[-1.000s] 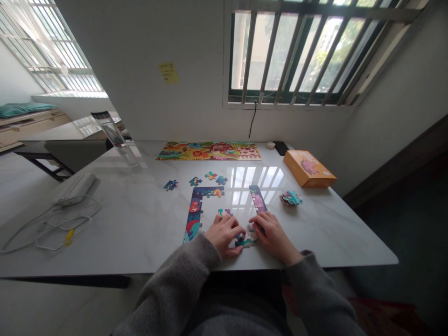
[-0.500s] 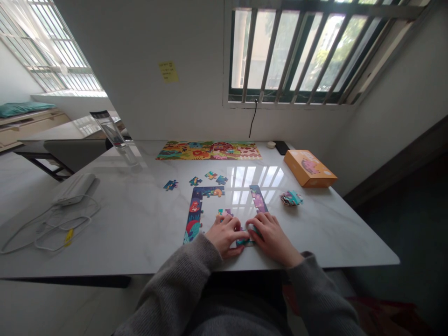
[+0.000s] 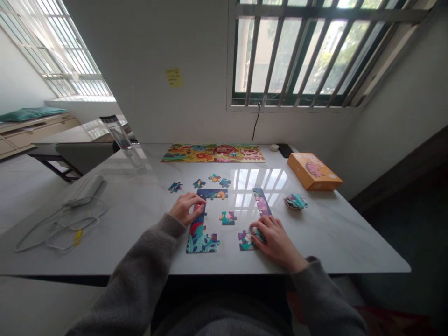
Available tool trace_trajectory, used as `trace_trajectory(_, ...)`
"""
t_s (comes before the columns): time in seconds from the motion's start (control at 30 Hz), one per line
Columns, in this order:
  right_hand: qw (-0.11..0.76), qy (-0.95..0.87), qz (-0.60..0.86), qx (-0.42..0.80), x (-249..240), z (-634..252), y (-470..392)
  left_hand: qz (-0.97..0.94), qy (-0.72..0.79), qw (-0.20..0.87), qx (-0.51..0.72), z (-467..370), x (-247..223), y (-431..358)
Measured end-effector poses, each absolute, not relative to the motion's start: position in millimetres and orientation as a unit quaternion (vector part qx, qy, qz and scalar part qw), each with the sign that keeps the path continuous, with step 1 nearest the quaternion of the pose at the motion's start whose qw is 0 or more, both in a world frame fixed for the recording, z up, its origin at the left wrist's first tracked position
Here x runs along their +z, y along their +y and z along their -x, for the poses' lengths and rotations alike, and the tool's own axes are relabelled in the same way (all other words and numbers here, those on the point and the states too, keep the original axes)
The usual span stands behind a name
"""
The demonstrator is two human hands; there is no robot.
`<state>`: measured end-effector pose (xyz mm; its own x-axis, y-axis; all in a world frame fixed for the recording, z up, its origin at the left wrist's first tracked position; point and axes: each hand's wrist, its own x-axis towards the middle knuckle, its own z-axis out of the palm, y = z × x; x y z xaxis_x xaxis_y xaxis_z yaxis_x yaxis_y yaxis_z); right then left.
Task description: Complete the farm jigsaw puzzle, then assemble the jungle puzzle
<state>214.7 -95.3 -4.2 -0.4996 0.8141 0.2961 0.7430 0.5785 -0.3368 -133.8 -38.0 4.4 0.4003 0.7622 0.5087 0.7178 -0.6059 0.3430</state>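
Observation:
A partly joined jigsaw puzzle lies on the white table. My left hand [image 3: 187, 207] is over its dark blue left section [image 3: 203, 242], fingers stretched forward and slightly apart, thumb apart below. My right hand [image 3: 276, 237] rests with bent fingers on the lower right puzzle section [image 3: 246, 240], hiding part of it. Above that hand runs the purple right-hand strip [image 3: 262, 203]; whether it joins the piece below is hidden. A loose-lying puzzle piece [image 3: 228, 218] sits between the two sides. Several loose pieces [image 3: 199, 183] lie beyond the top edge.
A stack of puzzle pieces [image 3: 296, 201] lies right of the puzzle, with an orange box [image 3: 315, 171] behind it. A long picture sheet [image 3: 213, 153] lies at the wall. A white device with cable [image 3: 84, 192] and a clear bottle [image 3: 117, 133] are at left.
My left hand has moved from the lower right section left and away from me, onto the left section. My right hand stays on the lower right section. The view has shifted slightly.

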Motion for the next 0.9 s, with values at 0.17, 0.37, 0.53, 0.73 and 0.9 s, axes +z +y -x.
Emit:
trace_trajectory(0.17,0.215,-0.861,0.452,0.092,-4.8,-215.9,-94.5,-0.802,0.481,0.033,0.352,167.5,-12.0,-28.2)
trace_trajectory(0.37,0.217,-0.858,0.456,0.097,-5.6,-215.7,-93.9,-0.823,0.479,0.063,0.299,156.9,-19.1,-32.4)
trace_trajectory(0.53,0.224,-0.856,0.455,0.097,-6.3,-215.5,-93.3,-0.829,0.483,0.065,0.275,150.5,-19.8,-35.1)
trace_trajectory(0.73,0.230,-0.857,0.453,0.090,-8.2,-217.0,-92.7,-0.828,0.486,0.072,0.271,151.0,-18.8,-36.3)
trace_trajectory(0.9,0.225,-0.863,0.448,0.065,-10.8,-215.5,-92.3,-0.826,0.486,0.079,0.274,151.4,-20.5,-36.4)
